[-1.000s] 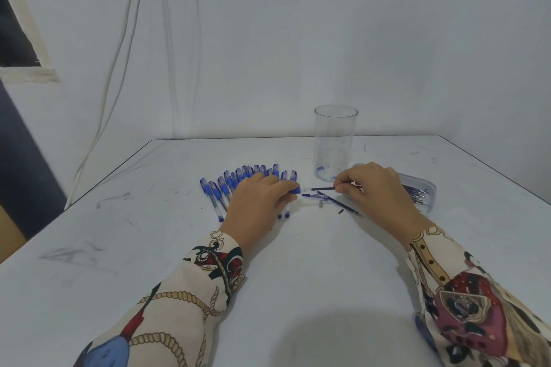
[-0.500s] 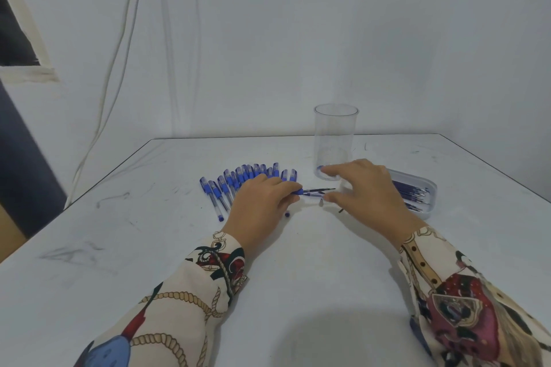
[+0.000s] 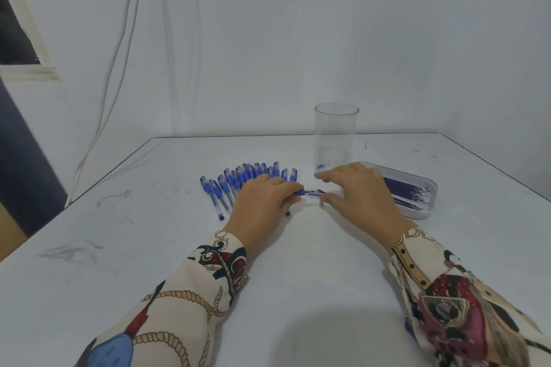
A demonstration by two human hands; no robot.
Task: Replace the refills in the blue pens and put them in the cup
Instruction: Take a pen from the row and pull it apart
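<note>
Several blue pens (image 3: 238,179) lie fanned out on the white table (image 3: 298,247), partly hidden under my left hand (image 3: 262,202). That hand is closed on one blue pen barrel (image 3: 299,191), whose end points right. My right hand (image 3: 357,197) pinches a thin refill (image 3: 316,192) at the barrel's open end. A clear plastic cup (image 3: 336,140) stands upright just behind my right hand, with only a small blue bit at its bottom. A white tray (image 3: 429,188) holding several dark refills sits to the right, partly covered by my right hand.
White cables (image 3: 116,74) hang down the wall at the left. The table's left edge runs diagonally at about (image 3: 98,185). A small blue cap (image 3: 287,213) lies near my left hand.
My right hand has slid left from the tray toward my left hand, bringing the refill's end up to the pen barrel. My left hand has stayed nearly still.
</note>
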